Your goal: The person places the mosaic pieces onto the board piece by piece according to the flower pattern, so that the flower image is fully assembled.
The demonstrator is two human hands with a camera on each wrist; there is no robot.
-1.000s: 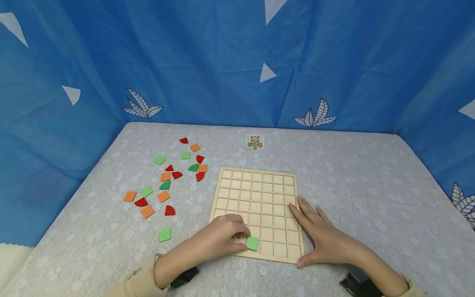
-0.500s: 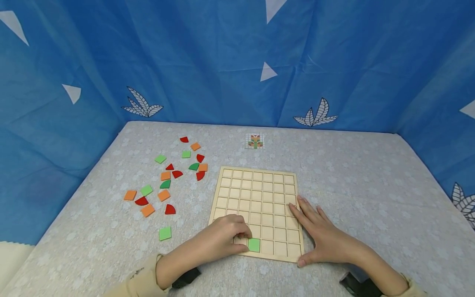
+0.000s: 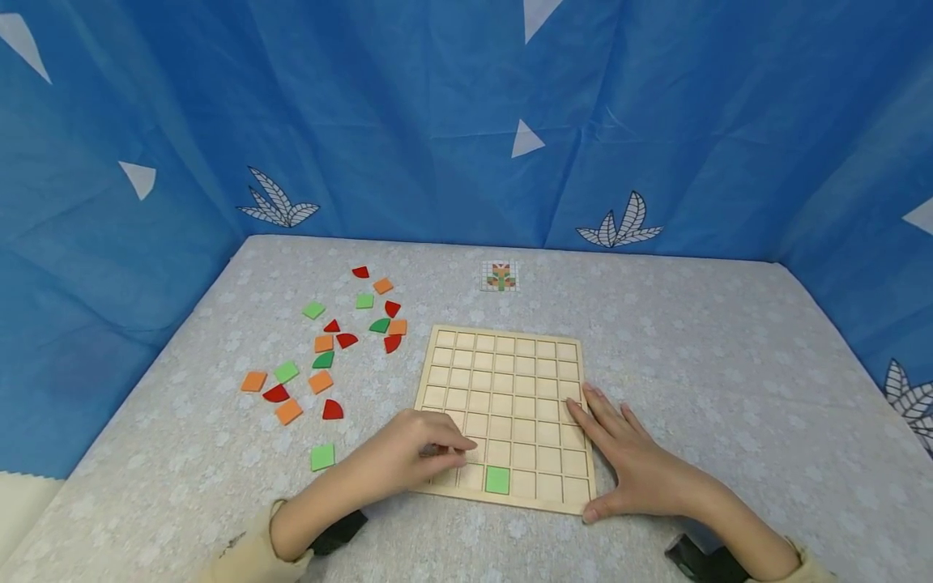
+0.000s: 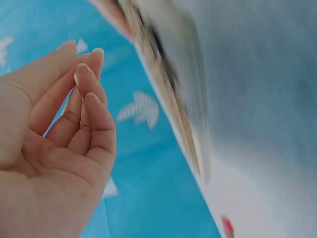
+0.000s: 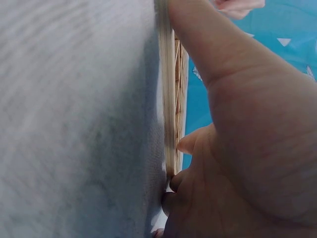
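A wooden grid board point(image 3: 523, 385) lies on the table, and a light green square tile point(image 3: 498, 480) sits flat in a cell of its nearest row. My left hand point(image 3: 417, 451) is over the board's near left part, to the left of that tile. Its fingers are loosely bent with nothing between them, as the left wrist view of the hand point(image 4: 64, 134) shows. My right hand point(image 3: 641, 461) rests with spread fingers along the board's right edge. One fingertip lies on the board; the thumb point(image 5: 218, 44) touches its near right corner.
Left of the board lie scattered tiles: orange squares point(image 3: 288, 411), light green squares point(image 3: 323, 457), red quarter-rounds point(image 3: 332, 410) and dark green ones point(image 3: 324, 359). A small pattern card point(image 3: 500, 276) lies beyond the board. A blue curtain point(image 3: 437, 121) hangs behind the table.
The green tile has gone from slightly tilted to flat in its cell. My left hand has let go of it and drawn away to the left. My right hand has stayed put.
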